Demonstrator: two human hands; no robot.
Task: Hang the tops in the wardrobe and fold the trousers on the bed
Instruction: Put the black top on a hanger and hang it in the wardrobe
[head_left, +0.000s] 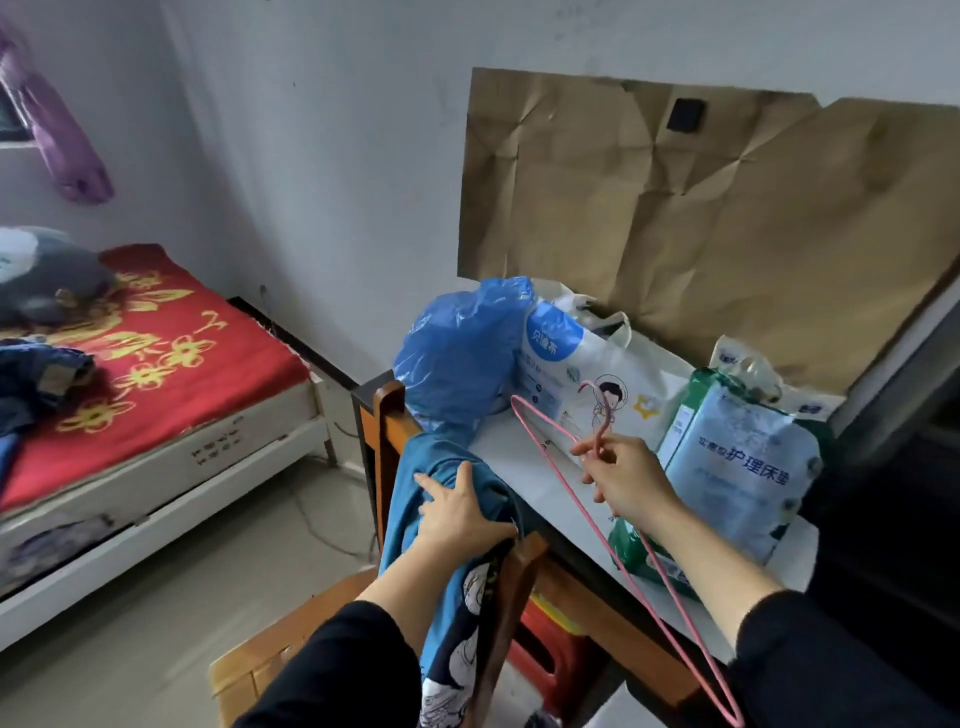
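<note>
L hand (460, 512) lies flat on blue top (441, 457), draped over chair back (387, 415), bottom centre. R hand (628, 478) pinches pink wire hanger (606, 413) at its neck. Top looks soft, light, floppy, so best taken by the shoulders. Just above: blue bag (457, 348) bulges, contents hidden; pad pack (743, 457) to the right.

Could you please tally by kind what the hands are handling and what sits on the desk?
Pink wire hanger, in the right hand's grip: 1
Blue top draped over the wooden chair, under the left hand: 1
Crumpled blue plastic bag: 1
Printed plastic packs plainly seen, one white, one green-and-blue: 2
Total: 5
</note>
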